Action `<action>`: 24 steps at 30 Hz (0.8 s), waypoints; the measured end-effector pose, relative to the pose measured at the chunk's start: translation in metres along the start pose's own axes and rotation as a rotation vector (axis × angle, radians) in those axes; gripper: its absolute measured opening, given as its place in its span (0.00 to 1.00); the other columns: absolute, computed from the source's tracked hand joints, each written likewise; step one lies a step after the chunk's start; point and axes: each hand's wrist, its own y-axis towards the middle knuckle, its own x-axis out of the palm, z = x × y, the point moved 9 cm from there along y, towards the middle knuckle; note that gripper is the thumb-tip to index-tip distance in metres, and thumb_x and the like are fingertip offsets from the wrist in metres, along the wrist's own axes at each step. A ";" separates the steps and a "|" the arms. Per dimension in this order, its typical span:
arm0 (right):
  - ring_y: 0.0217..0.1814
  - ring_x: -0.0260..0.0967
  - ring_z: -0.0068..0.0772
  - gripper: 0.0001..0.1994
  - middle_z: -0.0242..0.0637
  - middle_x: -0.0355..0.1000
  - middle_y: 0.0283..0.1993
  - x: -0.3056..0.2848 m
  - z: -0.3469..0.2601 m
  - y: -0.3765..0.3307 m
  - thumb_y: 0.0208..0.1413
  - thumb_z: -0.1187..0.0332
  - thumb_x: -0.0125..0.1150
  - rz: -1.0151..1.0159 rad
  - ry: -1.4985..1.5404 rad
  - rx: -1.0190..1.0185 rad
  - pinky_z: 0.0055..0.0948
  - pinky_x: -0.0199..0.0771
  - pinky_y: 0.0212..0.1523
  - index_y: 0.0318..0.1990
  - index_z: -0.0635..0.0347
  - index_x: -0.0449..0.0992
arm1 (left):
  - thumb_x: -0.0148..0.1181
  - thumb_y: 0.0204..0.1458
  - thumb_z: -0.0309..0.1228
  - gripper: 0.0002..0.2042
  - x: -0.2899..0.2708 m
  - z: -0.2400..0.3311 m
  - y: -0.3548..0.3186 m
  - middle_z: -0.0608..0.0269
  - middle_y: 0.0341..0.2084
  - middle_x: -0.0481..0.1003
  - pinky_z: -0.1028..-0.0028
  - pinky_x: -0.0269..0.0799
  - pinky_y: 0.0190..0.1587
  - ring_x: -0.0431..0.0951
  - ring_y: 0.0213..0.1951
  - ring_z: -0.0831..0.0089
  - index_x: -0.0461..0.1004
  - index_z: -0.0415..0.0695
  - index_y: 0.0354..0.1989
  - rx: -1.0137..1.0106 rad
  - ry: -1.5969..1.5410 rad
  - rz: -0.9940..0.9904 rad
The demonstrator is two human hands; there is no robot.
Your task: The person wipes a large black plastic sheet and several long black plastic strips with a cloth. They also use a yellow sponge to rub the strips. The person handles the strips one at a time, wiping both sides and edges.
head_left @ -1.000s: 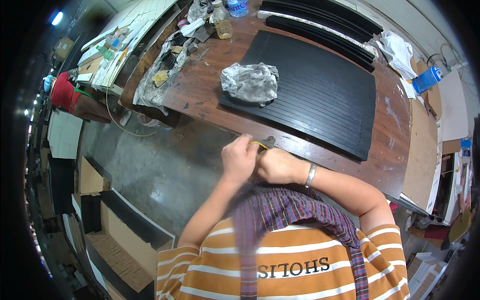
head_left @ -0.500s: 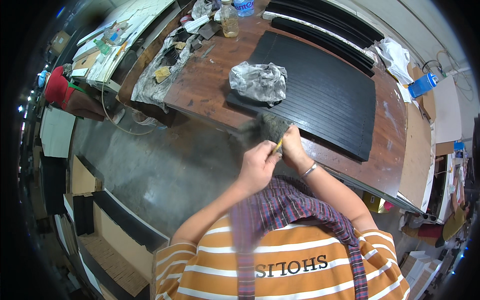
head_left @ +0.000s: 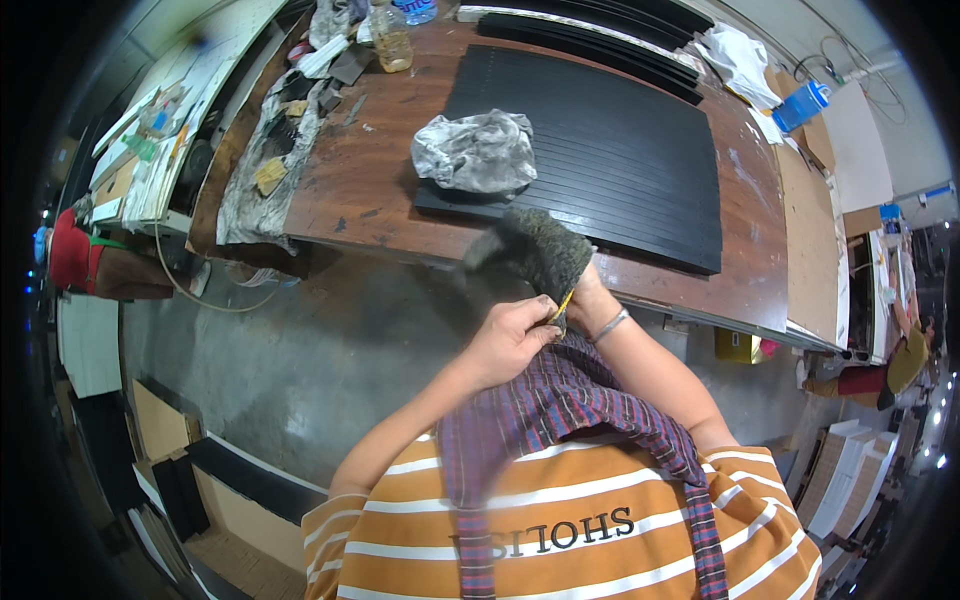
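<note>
A dark grey work glove [head_left: 540, 250] with a yellow-edged cuff hangs in front of the table's near edge, its finger end blurred. My left hand [head_left: 515, 338] pinches the cuff. My right hand [head_left: 590, 300], with a metal bracelet at the wrist, reaches into the cuff opening; its fingers are hidden by the glove. Just beyond, a crumpled grey-white rag [head_left: 475, 150] lies on the left corner of a black grooved panel [head_left: 610, 155], which rests flat on the brown table [head_left: 350, 180].
Black strips [head_left: 590, 55] lie along the table's far side. Bottles [head_left: 390, 40] and a stained cloth [head_left: 250, 190] are at the left, with a blue bottle [head_left: 802, 105] at the right. Cardboard-lined boxes [head_left: 240, 500] stand low at left. Other people [head_left: 75, 255] are at both sides.
The glove's cuff has come up over my right hand, covering its fingers. My left hand still grips the cuff. The view has shifted, so the table sits further up and left.
</note>
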 end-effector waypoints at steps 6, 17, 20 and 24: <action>0.52 0.74 0.30 0.17 0.41 0.77 0.55 -0.033 0.028 0.016 0.65 0.76 0.50 -0.153 -0.389 0.041 0.29 0.77 0.56 0.59 0.69 0.73 | 0.63 0.51 0.19 0.04 0.002 0.015 0.012 0.51 0.27 0.75 0.69 0.71 0.31 0.77 0.27 0.60 0.74 0.33 0.33 0.138 0.163 0.040; 0.55 0.77 0.47 0.13 0.47 0.80 0.48 -0.021 -0.104 0.025 0.57 0.64 0.58 0.035 -1.944 -0.952 0.42 0.75 0.54 0.45 0.59 0.82 | 0.67 0.45 0.25 0.12 -0.004 0.052 0.080 0.54 0.29 0.74 0.64 0.74 0.32 0.78 0.29 0.57 0.74 0.37 0.38 0.250 0.673 0.540; 0.61 0.75 0.47 0.15 0.51 0.78 0.53 -0.076 -0.080 0.049 0.58 0.63 0.56 -0.108 -1.965 -0.279 0.44 0.73 0.60 0.46 0.59 0.82 | 0.65 0.45 0.22 0.11 -0.001 0.055 0.098 0.54 0.29 0.73 0.64 0.73 0.32 0.78 0.29 0.57 0.75 0.37 0.37 0.287 0.697 0.573; 0.63 0.72 0.48 0.16 0.53 0.77 0.55 -0.076 -0.085 0.045 0.59 0.62 0.55 -0.172 -2.105 -0.352 0.46 0.69 0.63 0.47 0.58 0.82 | 0.61 0.46 0.19 0.07 0.003 0.049 0.119 0.54 0.27 0.72 0.66 0.71 0.30 0.75 0.26 0.58 0.75 0.36 0.34 0.271 0.669 0.554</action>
